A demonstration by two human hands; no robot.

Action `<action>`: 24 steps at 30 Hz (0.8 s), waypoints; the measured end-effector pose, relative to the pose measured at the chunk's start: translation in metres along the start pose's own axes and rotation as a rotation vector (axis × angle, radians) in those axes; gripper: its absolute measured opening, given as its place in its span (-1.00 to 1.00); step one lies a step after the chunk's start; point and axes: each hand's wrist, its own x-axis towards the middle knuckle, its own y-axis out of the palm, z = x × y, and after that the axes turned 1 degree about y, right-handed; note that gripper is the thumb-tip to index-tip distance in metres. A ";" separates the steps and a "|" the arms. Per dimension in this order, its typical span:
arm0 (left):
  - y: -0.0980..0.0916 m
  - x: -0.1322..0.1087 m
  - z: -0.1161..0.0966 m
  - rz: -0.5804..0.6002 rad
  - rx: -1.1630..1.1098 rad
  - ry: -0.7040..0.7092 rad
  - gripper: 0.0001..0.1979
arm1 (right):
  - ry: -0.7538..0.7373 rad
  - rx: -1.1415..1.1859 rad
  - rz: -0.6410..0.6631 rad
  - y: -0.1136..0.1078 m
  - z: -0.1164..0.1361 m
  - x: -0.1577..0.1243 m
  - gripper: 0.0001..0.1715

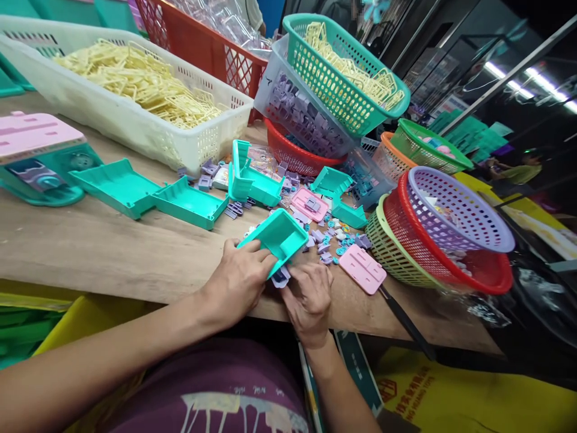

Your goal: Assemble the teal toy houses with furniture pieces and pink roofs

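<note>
The teal box (279,237) is lying near the front edge of the tabletop (112,252), right in front of the person, tilted with its hollow side showing. The left hand (238,279) is wrapping around its left side, with the fingers (264,260) curled over the near wall and holding it tight. A little purple piece (280,278) is sticking out from under the box's near corner, touching it. The right hand (309,297) is pinching that purple piece between thumb and fingers, just below the box. The two hands are close together, almost touching.

Just past the box, lots of tiny purple bits (322,240) are lying scattered on the wood, with a few small blue rings (341,250) mixed in. A pink plate (362,269) is lying flat to the right of the hands, and a second pink plate (310,204) is lying a bit farther back. More teal parts (189,203) are resting farther back: two flat ones side by side on the left, one standing up in the middle, and one near the baskets.

A big toy (40,156) with a pink top and teal body is sitting at the far left. Behind it all, a long white basket (135,129) is holding a heap of yellow pieces (135,78). A red basket (202,48) is standing behind that. A green basket (342,90) with more yellow pieces is leaning on a clear bin (302,114) full of purple parts. On the right, round baskets (433,252) are stacked inside each other, purple on red on pale green.
</note>
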 end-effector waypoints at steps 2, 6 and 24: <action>-0.002 0.000 0.001 0.016 0.000 0.010 -0.87 | -0.008 0.007 0.006 0.002 -0.001 -0.002 -0.75; -0.009 0.001 0.006 0.069 -0.060 -0.035 -0.91 | -0.036 0.040 -0.069 0.004 0.000 -0.004 -0.61; -0.039 0.018 0.013 0.231 -0.289 0.116 -0.74 | 0.118 0.125 -0.001 0.004 -0.009 -0.004 -0.66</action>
